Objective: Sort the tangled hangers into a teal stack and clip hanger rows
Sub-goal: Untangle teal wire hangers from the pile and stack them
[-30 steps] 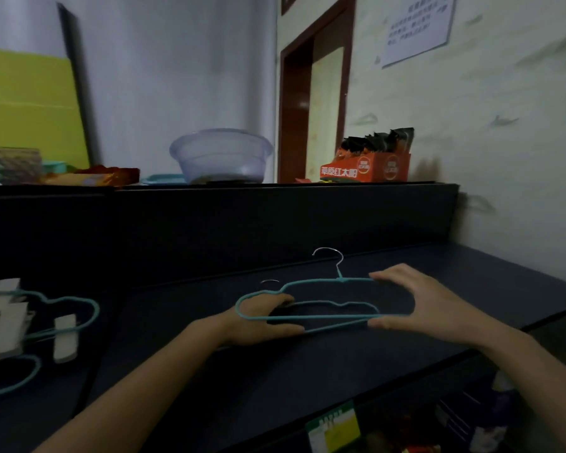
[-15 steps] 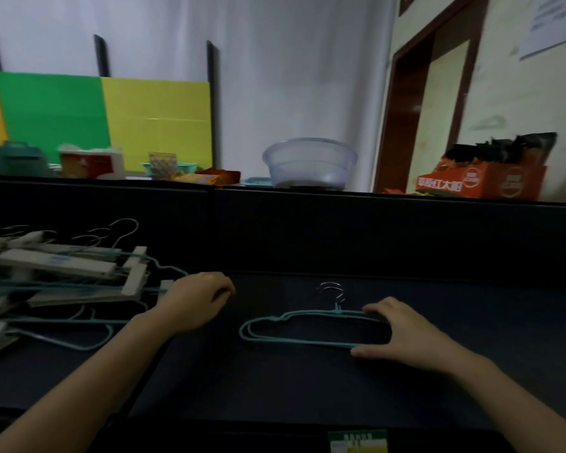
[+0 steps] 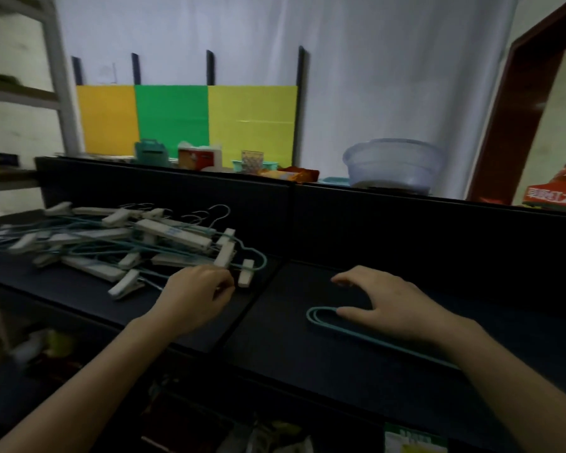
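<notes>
Two teal wire hangers [image 3: 321, 317] on dark matte shelf [image 3: 275, 354], spread right hand [image 3: 396, 308] atop, left hand [image 3: 193, 299] curled, grip unclear, white curtain [image 3: 356, 76] behind shelf.

Dim and murky on the dark bench [image 3: 291, 358], far brighter above it on the pale curtain [image 3: 356, 76]. Blurs with motion left of the bench and bows toward the edges.

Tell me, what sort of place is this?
Probably a small shop or stockroom: dark shelving, an orange printed carton and a clear plastic basin on the top ledge, and a green label on the shelf edge.
</notes>
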The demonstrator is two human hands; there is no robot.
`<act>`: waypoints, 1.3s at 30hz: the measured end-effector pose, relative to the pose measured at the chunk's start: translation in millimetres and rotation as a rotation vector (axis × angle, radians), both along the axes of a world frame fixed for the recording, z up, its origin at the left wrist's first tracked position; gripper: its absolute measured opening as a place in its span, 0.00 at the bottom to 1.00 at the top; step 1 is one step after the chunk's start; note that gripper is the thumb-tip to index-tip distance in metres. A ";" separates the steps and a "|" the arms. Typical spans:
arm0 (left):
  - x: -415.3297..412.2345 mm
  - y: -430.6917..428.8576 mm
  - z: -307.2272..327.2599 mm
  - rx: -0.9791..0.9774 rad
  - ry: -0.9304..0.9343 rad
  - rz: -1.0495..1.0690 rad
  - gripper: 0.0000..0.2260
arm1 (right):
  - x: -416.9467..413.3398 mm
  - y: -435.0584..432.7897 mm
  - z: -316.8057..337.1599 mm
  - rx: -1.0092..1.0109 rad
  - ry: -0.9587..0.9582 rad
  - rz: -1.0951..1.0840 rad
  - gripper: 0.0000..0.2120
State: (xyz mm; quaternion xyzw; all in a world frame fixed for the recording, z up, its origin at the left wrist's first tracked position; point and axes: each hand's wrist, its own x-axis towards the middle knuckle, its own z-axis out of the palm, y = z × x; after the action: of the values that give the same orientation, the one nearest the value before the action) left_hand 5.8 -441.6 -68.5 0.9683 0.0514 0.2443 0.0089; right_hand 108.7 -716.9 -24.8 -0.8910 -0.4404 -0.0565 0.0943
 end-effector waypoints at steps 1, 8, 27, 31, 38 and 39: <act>-8.1 8.9 1.7 0.003 -0.012 0.029 0.09 | -5.4 13.3 1.7 0.011 -0.022 0.039 0.25; -66.8 76.7 11.9 -0.021 -0.038 0.135 0.08 | -29.7 108.8 3.1 0.073 -0.077 0.203 0.21; -113.0 277.6 14.2 -0.012 -0.057 0.015 0.09 | -51.3 303.8 -5.4 0.066 -0.036 0.025 0.19; -88.8 295.5 18.1 -0.024 -0.072 -0.011 0.09 | -29.3 317.1 0.8 0.064 -0.079 -0.079 0.20; -42.8 320.4 37.5 -0.115 -0.165 -0.072 0.06 | 3.7 342.0 1.4 -0.109 -0.081 -0.145 0.19; -37.0 323.1 39.0 -0.139 -0.186 -0.080 0.06 | 6.3 344.7 1.7 -0.114 -0.074 -0.144 0.18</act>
State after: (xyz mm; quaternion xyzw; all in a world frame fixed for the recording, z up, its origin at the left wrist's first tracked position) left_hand -31.2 -118.4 -29.5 0.9397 0.0287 0.3284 0.0906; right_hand 115.1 -372.2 -23.2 -0.9217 -0.3807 -0.0706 0.0228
